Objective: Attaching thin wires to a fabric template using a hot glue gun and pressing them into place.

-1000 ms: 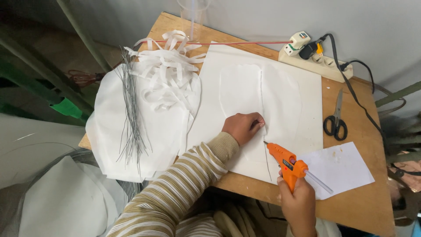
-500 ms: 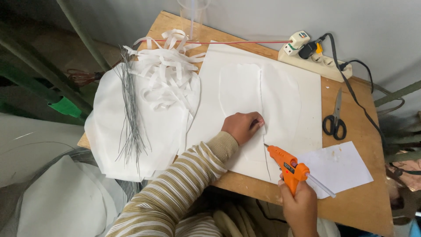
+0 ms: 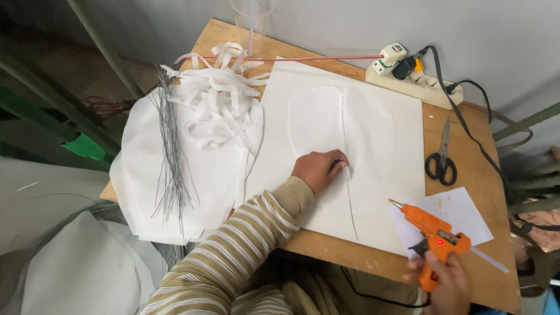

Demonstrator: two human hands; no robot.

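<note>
My left hand (image 3: 319, 169) presses curled fingertips onto the thin wire (image 3: 349, 181) running down the white petal-shaped sheet (image 3: 373, 128) on the white board (image 3: 402, 198), while my right hand (image 3: 446, 286) grips the orange glue gun (image 3: 434, 236) over a paper slip (image 3: 466, 210), scissors (image 3: 441, 160) beyond.

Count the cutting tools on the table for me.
1: black-handled scissors lie at the table's right side, between the power strip and the glue gun in the right hand. Others may hide under the white sheets.
</note>
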